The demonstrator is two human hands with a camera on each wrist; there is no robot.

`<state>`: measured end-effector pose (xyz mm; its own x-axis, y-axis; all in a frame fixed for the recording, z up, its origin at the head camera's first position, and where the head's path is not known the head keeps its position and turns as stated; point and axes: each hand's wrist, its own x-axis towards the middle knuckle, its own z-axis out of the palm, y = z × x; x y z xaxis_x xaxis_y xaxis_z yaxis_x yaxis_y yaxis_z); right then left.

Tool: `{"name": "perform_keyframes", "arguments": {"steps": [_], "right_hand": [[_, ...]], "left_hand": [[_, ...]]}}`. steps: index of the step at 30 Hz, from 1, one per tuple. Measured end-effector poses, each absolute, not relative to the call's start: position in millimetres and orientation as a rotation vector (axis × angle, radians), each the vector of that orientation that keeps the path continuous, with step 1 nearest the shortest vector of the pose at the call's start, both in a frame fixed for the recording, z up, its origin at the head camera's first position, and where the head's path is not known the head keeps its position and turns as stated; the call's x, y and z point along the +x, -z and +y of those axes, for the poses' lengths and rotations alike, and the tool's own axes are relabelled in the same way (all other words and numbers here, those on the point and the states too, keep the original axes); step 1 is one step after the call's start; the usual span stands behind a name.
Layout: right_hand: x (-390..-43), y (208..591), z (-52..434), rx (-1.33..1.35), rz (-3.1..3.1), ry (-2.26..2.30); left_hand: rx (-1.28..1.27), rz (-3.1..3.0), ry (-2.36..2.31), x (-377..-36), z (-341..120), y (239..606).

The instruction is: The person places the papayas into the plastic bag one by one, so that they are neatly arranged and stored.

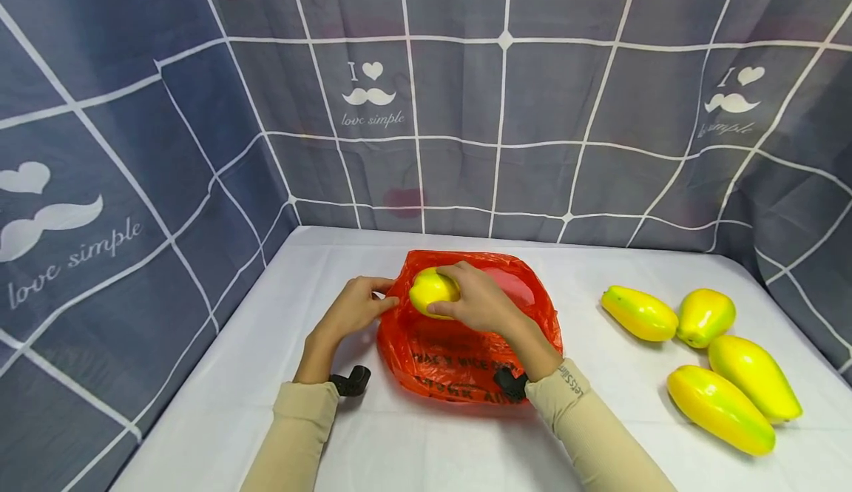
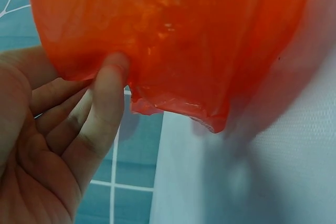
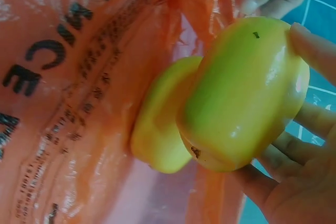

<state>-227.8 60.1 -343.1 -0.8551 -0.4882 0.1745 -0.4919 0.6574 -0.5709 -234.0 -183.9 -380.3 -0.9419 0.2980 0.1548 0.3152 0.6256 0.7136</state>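
Currently right hand [image 1: 481, 301] gripping yellow fruit [image 1: 433, 291] frame-centre, left hand [image 1: 353, 307] pinching orange bag [image 1: 466, 359] rim; thin pinch could slip, mouth collapsing.

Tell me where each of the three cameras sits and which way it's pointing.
Head: worn high, looking forward and down at the white table, orange bag and four loose fruits; both forearms and hands show.
Left wrist: looks along the left hand, whose fingers pinch the bag's edge.
Right wrist: looks along the right hand, holding a yellow-green fruit at the bag's mouth.
Shared: all three show the bag.
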Motion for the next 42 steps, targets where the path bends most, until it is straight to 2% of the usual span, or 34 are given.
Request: {"name": "perform_keyframes", "arguments": {"steps": [16,42], "right_hand": [[-233,368,50,0.899,-2.852,-0.959],[-234,380,43,0.873,-2.874,-0.838]], "left_hand": [[-0.534,-2.797,1.263,-233,-182,378],[-0.493,-2.818,1.287,-232,-180,377]]}}
